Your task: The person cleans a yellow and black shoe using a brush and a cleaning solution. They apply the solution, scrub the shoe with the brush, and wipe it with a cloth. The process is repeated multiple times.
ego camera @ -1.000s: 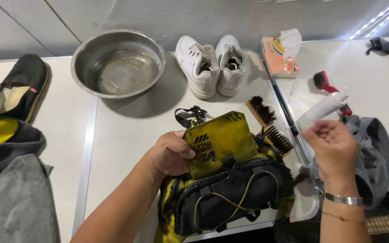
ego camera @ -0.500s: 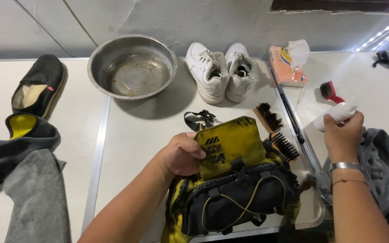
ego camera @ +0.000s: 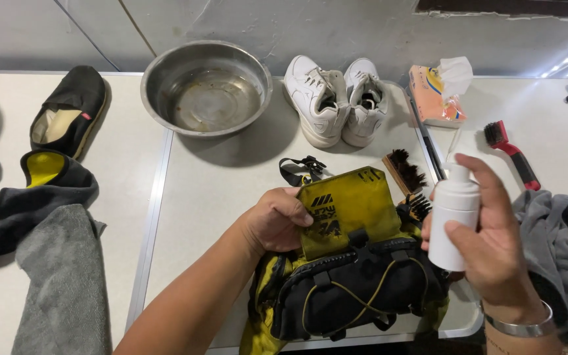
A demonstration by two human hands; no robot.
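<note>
Both forearms are bare, no sleeves showing. The left hand (ego camera: 276,220) wears nothing: no ring, no watch. The right hand (ego camera: 488,243) has a slim silver metal bangle (ego camera: 519,327) round its wrist, and short, plain nails on the fingers (ego camera: 468,231).

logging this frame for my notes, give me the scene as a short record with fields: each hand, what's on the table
left hand: left hand grips the yellow flap of a yellow and black bag
right hand: right hand holds a white spray bottle upright beside the bag
behind bag: two brushes, black strap
far side: metal bowl, white sneakers, tissue pack
left: black shoe, grey towel
right: red-handled brush, grey cloth
</note>
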